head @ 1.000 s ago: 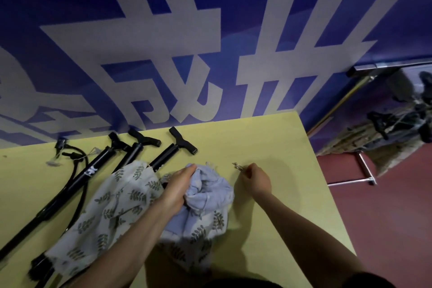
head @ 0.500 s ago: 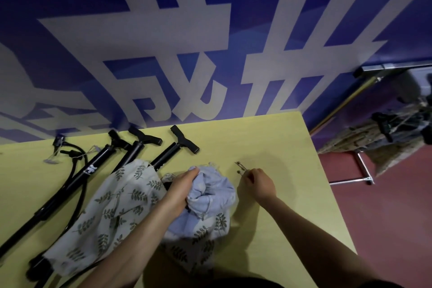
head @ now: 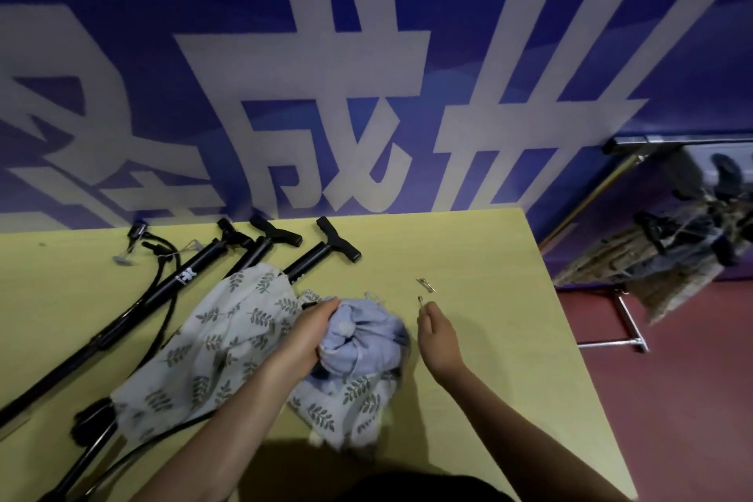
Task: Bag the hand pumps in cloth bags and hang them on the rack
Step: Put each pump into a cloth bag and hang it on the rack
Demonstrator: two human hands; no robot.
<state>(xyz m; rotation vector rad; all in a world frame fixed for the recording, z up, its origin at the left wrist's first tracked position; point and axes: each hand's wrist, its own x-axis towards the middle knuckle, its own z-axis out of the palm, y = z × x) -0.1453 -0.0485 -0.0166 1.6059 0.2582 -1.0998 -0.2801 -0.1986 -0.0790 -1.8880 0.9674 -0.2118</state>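
Three black hand pumps lie side by side on the yellow surface [head: 468, 249], their T-handles toward the blue wall with large white characters [head: 366, 73]. The left pump [head: 134, 302] and the middle pump [head: 260, 245] lie bare. The right pump [head: 315, 253] has its lower length inside a leaf-print cloth bag [head: 212, 342], only its handle end sticking out. The left hand [head: 311, 332] grips the bunched mouth of a second cloth bag [head: 362, 338], whose pale blue lining shows at the top. The right hand [head: 438, 336] pinches a small metal pin [head: 420, 301] between its fingertips, just above the surface. Another small metal pin [head: 426, 284] lies on the surface just beyond it. At far right, a metal rack [head: 627, 322] stands on the red floor [head: 672, 399], with bagged items hanging from it.
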